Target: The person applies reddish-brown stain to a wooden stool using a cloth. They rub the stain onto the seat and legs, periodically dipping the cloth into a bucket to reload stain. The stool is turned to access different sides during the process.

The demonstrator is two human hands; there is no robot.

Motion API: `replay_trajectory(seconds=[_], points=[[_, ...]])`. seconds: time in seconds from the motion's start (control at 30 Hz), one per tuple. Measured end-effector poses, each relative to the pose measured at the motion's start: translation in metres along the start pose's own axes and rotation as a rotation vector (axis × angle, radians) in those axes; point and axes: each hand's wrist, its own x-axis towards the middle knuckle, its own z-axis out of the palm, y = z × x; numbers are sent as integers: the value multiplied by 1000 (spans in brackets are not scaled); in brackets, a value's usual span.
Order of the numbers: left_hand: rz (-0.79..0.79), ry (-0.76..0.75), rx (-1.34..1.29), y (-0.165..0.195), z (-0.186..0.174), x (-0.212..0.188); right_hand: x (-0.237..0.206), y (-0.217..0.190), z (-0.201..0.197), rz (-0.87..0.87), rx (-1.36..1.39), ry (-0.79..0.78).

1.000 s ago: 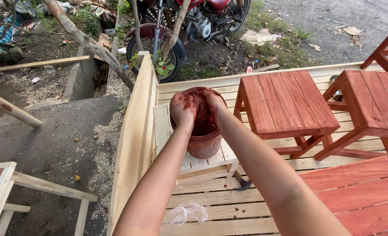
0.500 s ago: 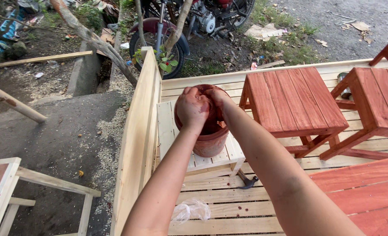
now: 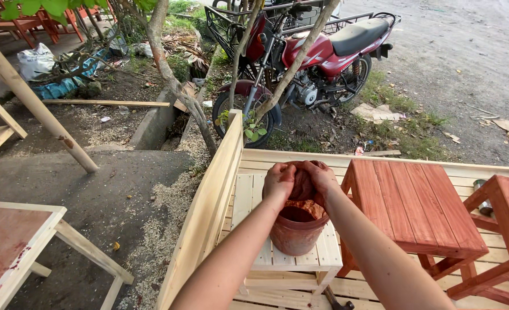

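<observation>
Both hands, left hand (image 3: 278, 179) and right hand (image 3: 321, 177), clamped together on a stain-soaked rag (image 3: 302, 185) over the red bucket (image 3: 293, 229) (on unpainted stool (image 3: 329, 252)). Red stool (image 3: 412, 198) coated; wringing unfinished.

A red motorcycle (image 3: 317, 51) stands beyond red-stained stools (image 3: 412, 201).
</observation>
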Motion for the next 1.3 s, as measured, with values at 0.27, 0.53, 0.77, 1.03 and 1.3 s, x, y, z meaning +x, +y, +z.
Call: replay_trajectory(seconds=[0.27,0.53,0.77,1.03,1.3], points=[[-621,-651,-710,8,-16,24,-18,-26,12,-603,-964,32],[-556,-804,-675,5,-15,36,-49,-45,26,-1095,-1349,-416],[-572,-739,-1044,0,-4,26,-46,-23,22,-1348,-1154,-187],[-446,-479,-1276,2,9,20,-41,13,32,-925,-734,362],[-144,59,-695,4,15,1,-9,38,13,-643,-375,512]])
